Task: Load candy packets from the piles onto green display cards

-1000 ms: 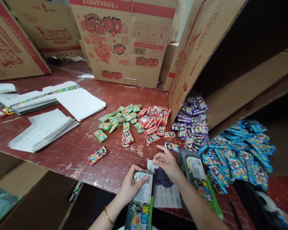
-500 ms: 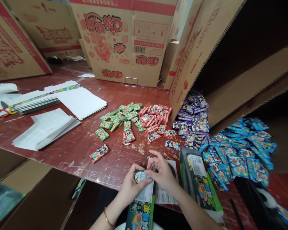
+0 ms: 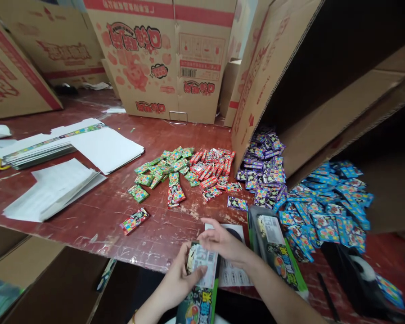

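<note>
My left hand (image 3: 178, 279) grips a black-and-green candy box (image 3: 197, 299) by its sides, near the table's front edge. Its thumb lies on a pale printed panel on the box. Just over the box's far end is my right hand (image 3: 222, 243), fingers loosely stretched to the left; nothing shows in them. Whether they touch the box is unclear. Partly under my right wrist lies a sheet of round stickers (image 3: 234, 276). A second matching candy box (image 3: 285, 265) rests on the table to the right.
Piles of green (image 3: 168, 164), red (image 3: 214, 166), purple (image 3: 268, 168) and blue candy packets (image 3: 329, 211) spread across the red table (image 3: 104, 202). White sheets (image 3: 54, 191) lie at left. Large cardboard cartons (image 3: 158, 58) stand behind and at right. A black tape dispenser (image 3: 354, 279) sits at far right.
My right hand's pinched thumb and finger have come apart, and the hand has shifted slightly over the box's far end. The left hand keeps its hold. The whole view has shifted a little.
</note>
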A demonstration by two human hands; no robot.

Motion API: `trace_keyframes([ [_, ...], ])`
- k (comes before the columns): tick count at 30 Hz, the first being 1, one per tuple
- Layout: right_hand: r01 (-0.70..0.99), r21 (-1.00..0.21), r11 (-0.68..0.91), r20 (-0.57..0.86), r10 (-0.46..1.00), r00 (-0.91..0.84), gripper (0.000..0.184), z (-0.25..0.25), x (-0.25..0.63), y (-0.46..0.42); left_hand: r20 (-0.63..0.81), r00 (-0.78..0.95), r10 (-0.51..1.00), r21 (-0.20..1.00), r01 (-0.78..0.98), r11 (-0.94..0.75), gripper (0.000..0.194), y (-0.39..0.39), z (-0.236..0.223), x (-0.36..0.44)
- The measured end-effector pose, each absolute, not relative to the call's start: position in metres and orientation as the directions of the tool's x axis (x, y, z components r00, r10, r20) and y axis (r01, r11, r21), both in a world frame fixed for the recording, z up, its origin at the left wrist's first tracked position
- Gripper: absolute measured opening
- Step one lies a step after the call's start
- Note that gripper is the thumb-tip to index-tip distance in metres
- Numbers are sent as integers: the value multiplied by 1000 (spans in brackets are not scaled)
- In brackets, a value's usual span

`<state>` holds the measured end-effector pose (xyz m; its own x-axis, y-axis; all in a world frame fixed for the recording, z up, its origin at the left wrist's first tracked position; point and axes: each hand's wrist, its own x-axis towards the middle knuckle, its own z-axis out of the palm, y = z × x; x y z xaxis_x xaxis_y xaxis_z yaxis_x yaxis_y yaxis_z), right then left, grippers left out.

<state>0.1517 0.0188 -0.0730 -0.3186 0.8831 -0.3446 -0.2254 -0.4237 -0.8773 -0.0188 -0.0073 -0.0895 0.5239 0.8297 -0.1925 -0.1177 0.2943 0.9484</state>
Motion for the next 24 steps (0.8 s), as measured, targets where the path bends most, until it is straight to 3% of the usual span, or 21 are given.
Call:
trace_keyframes([
  [2,-51,-966,-252,-226,927,-300,70,-65,162,23,-240,573,783,924,-112,365,35,-4,-85,-34],
  [4,-21,-990,-137,-133,980,-150,68,-55,177,29,-268,615,741,889,-139,437,42,1,-76,-53],
  [7,-241,-970,-32,-86,973,216,64,-47,191,30,-220,653,725,743,-369,558,82,9,-62,-72],
  [9,-374,-927,3,-137,928,348,64,-54,184,19,-152,545,824,660,-564,495,101,10,-57,-68],
  [11,-440,-898,-23,-182,928,325,68,-70,168,0,-135,340,931,731,-600,325,91,10,-57,-52],
  [13,-442,-894,-71,-179,962,208,78,-86,152,-23,-195,138,971,858,-455,237,64,12,-58,-34],
  [15,-333,-943,-10,-93,967,236,82,-90,144,-41,-229,40,973,916,-328,230,47,13,-59,-20],
  [18,50,-987,153,161,910,383,67,-70,150,-48,-137,183,974,969,-180,170,38,5,-59,-15],
  [20,256,-943,213,283,917,281,53,-51,157,-40,-80,345,935,984,-123,130,43,-4,-58,-17],
  [22,274,-926,262,302,946,117,55,-39,162,-27,-58,439,897,983,-130,127,59,-14,-59,-20],
  [24,145,-960,239,244,969,22,66,-38,161,-17,-54,452,890,978,-155,138,72,-22,-62,-22],
])
